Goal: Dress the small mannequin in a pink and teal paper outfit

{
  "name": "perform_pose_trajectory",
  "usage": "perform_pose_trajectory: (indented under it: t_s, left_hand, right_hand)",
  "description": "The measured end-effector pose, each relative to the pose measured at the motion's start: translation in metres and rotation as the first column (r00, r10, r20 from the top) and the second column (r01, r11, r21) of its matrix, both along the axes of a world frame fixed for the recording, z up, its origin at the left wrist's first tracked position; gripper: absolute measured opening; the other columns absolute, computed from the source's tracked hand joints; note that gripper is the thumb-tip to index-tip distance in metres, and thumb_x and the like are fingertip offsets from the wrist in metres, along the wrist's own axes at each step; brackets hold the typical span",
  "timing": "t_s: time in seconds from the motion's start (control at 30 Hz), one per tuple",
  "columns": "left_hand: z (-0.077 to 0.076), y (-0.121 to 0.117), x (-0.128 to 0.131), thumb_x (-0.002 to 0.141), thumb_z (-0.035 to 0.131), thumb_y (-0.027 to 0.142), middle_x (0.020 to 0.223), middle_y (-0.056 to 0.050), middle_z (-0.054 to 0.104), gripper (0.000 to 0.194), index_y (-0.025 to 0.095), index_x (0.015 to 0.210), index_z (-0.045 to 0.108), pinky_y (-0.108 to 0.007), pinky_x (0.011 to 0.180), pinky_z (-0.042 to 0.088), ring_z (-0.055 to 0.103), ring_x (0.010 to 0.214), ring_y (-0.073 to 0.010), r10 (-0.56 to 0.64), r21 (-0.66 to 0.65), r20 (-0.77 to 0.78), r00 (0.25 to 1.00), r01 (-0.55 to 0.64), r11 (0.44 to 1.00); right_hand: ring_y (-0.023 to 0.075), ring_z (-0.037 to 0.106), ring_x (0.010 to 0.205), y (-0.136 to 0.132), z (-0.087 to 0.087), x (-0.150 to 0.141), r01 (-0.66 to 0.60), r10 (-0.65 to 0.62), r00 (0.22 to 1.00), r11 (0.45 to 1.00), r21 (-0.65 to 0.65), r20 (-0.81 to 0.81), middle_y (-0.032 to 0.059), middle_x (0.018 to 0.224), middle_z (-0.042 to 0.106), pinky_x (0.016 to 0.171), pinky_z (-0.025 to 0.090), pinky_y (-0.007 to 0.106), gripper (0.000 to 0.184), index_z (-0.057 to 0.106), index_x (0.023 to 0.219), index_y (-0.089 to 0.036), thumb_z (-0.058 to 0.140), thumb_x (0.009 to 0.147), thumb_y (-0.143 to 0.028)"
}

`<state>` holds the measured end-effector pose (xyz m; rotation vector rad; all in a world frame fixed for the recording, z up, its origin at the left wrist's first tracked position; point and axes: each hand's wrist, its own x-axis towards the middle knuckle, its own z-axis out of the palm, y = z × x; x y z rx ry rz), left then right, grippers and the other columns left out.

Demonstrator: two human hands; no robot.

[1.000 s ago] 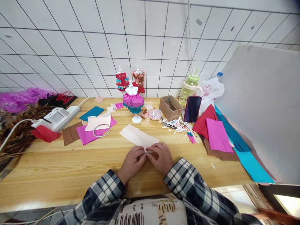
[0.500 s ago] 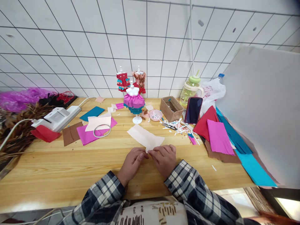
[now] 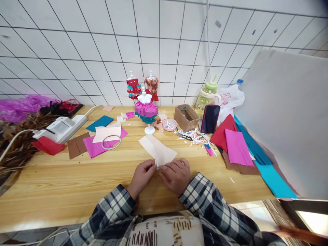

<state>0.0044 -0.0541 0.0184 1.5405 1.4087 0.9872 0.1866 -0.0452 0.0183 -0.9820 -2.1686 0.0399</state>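
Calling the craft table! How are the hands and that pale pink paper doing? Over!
Left hand pinching pale pink paper at near end. Right hand touching there too. Dressed mannequin just beyond; nothing seen blocking either hand.

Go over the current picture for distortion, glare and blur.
Head view: wide-angle distortion, grid lines on the tiled wall slanting toward both sides; head view: a washed-out bright patch at lower right, darker shading on the table between the plaid sleeves; head view: no strong blur on the left hand, right hand or pale paper.

White tiled wall [image 3: 102, 51], pale wooden table [image 3: 77, 191]
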Motion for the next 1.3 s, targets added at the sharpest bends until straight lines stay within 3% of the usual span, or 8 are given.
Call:
perform_pose_trajectory:
  t_s: [0.1, 0.23, 0.57, 0.73, 0.93, 1.3]
  left_hand:
    - [-0.002, -0.001, 0.0, 0.082, 0.054, 0.033, 0.081, -0.004, 0.068, 0.021, 0.017, 0.08, 0.066, -0.03, 0.075, 0.049, 0.062, 0.078, -0.0191, 0.005, 0.005, -0.006, 1.0, -0.005, 1.0]
    - [-0.003, -0.002, 0.001, 0.082, 0.055, 0.03, 0.081, -0.004, 0.068, 0.016, 0.018, 0.081, 0.066, -0.03, 0.076, 0.049, 0.062, 0.079, -0.0189, 0.003, 0.077, -0.093, 0.996, 0.004, 0.997]
    - [-0.002, -0.002, 0.003, 0.085, 0.056, 0.027, 0.082, -0.003, 0.069, 0.013, 0.02, 0.082, 0.067, -0.031, 0.076, 0.048, 0.062, 0.081, -0.0179, -0.026, 0.192, -0.204, 0.979, 0.066, 0.979]
    - [-0.004, -0.002, 0.003, 0.087, 0.058, 0.034, 0.082, -0.004, 0.068, 0.017, 0.02, 0.084, 0.067, -0.032, 0.076, 0.048, 0.062, 0.081, -0.0187, -0.028, 0.182, -0.233, 0.972, 0.072, 0.981]
    - [-0.005, -0.002, 0.004, 0.086, 0.057, 0.029, 0.08, -0.003, 0.067, 0.013, 0.02, 0.079, 0.064, -0.031, 0.074, 0.048, 0.061, 0.079, -0.0179, -0.012, 0.204, -0.254, 0.967, 0.066, 0.977]
    - [-0.002, -0.003, 0.006, 0.083, 0.055, 0.027, 0.077, -0.003, 0.065, 0.011, 0.021, 0.076, 0.06, -0.031, 0.072, 0.048, 0.059, 0.076, -0.018, 0.016, 0.202, -0.294, 0.956, 0.046, 0.978]
  right_hand:
    - [0.0166, 0.061, 0.079, 0.004, -0.002, 0.0, 0.001, -0.022, 0.992, 0.985, -0.173, -0.122, 0.0002, 0.082, 0.073, 0.079, 0.035, 0.034, 0.013, 0.067, 0.099, -0.025, 0.058, 0.09, -0.029]
    - [0.0179, 0.06, 0.082, 0.008, -0.005, 0.0, -0.046, -0.009, 0.981, 0.96, -0.275, -0.193, 0.0012, 0.083, 0.072, 0.078, 0.039, 0.033, 0.011, 0.069, 0.092, -0.024, 0.059, 0.09, -0.028]
    - [0.0186, 0.058, 0.083, 0.009, -0.007, 0.002, -0.027, -0.009, 0.993, 0.954, -0.299, -0.118, -0.0001, 0.081, 0.072, 0.08, 0.037, 0.034, 0.009, 0.072, 0.09, -0.027, 0.063, 0.088, -0.028]
    - [0.0175, 0.06, 0.082, 0.009, -0.007, 0.001, -0.006, -0.023, 0.995, 0.955, -0.296, -0.095, -0.0007, 0.081, 0.072, 0.08, 0.034, 0.034, 0.009, 0.071, 0.088, -0.027, 0.063, 0.087, -0.026]
    - [0.0169, 0.061, 0.079, 0.006, -0.005, -0.002, 0.015, -0.047, 0.994, 0.951, -0.308, -0.097, -0.0005, 0.078, 0.071, 0.079, 0.034, 0.034, 0.008, 0.07, 0.083, -0.024, 0.062, 0.085, -0.025]
    - [0.0114, 0.056, 0.058, 0.006, -0.006, -0.009, -0.007, -0.14, 0.964, 0.835, -0.55, -0.225, -0.0031, 0.065, 0.065, 0.058, 0.04, 0.025, 0.007, 0.067, 0.072, -0.022, 0.065, 0.078, -0.023]
